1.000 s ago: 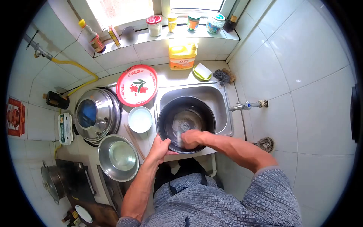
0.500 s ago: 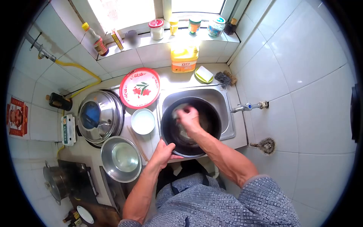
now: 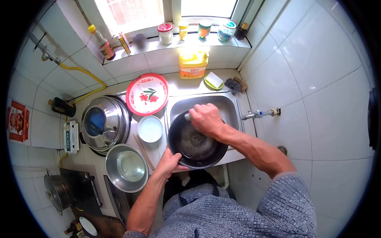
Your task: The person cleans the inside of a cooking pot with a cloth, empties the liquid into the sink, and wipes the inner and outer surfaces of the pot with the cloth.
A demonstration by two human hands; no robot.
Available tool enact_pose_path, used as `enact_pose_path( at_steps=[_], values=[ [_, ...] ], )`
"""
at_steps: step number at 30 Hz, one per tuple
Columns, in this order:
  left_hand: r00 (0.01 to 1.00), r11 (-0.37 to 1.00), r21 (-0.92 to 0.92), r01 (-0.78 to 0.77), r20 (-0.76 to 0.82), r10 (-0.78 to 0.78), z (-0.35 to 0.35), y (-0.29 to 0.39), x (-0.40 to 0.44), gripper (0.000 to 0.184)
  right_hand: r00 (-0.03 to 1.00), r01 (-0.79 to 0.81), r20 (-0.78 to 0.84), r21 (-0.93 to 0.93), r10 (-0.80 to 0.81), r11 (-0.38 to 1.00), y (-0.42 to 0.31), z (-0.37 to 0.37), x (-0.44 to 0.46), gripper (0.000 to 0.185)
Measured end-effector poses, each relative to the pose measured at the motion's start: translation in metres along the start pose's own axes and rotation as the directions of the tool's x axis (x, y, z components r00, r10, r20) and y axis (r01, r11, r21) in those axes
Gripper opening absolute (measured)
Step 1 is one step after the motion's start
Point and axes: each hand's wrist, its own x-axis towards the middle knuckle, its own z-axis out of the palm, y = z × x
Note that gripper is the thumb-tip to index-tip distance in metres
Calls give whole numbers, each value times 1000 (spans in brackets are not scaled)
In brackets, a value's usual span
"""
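A black round pot is tilted over the front of the sink, with cloudy, foamy liquid in its bottom. My left hand is closed on its near left rim, thumb over the edge. My right hand is closed above the far right side of the pot. A small pale thing shows at its fingers; its kind is mostly hidden by the hand. Just left of the pot stands a white bowl, with a pair of chopsticks lying below it.
Behind the pot is the steel sink, with a tap on the right wall. A red-rimmed enamel basin, a lidded steel pot and a steel bowl crowd the left counter. A yellow jug stands at the back.
My right hand has risen from inside the pot toward its far right rim. The pot has shifted slightly toward me and tilted, showing more of its inside. My left hand keeps its hold.
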Motion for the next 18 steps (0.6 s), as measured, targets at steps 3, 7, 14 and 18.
enact_pose_path(
  at_steps=[3, 7, 14, 18],
  values=[
    [998, 999, -2, -43, -37, 43, -3, 0, -3, 55, 986, -51, 154, -115, 69, 992, 11, -21, -17, 4],
    [993, 993, 32, -114, -9, 115, -6, 4, 2, 66, 780, -113, 582, -230, 230, 967, -6, -50, -39, 10],
    [994, 994, 1, -107, -5, 107, 10, 7, 10, 49, 761, -237, 645, 181, 67, 954, -59, 9, -64, 15],
    [996, 996, 2, -94, -8, 94, 15, 1, 8, 50, 914, 24, 402, 103, -63, 994, -64, 45, -43, 15]
  ],
)
